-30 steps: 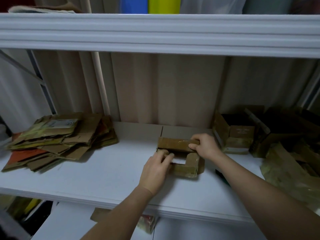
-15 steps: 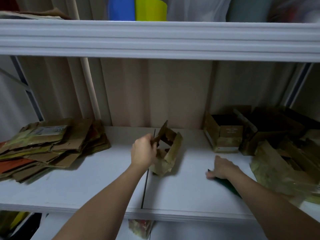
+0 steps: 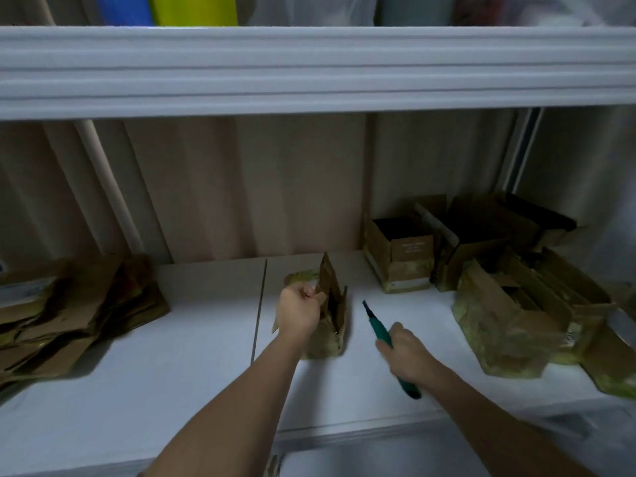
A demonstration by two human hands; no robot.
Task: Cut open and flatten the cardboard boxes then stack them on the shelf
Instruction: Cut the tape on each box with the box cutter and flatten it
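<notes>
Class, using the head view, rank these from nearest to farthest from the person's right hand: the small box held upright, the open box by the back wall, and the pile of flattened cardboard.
From the right hand:
1. Small box, just to its left, gripped by the left hand.
2. Open box, behind it, against the back wall.
3. Pile of flattened cardboard, far left of the shelf.

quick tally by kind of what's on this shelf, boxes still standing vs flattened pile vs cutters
Box held upright by the left hand: 1
Open boxes still standing at right, as far as can be told apart: 3
Flattened cardboard pile: 1
Green-handled cutter in the right hand: 1
Total: 6
</notes>
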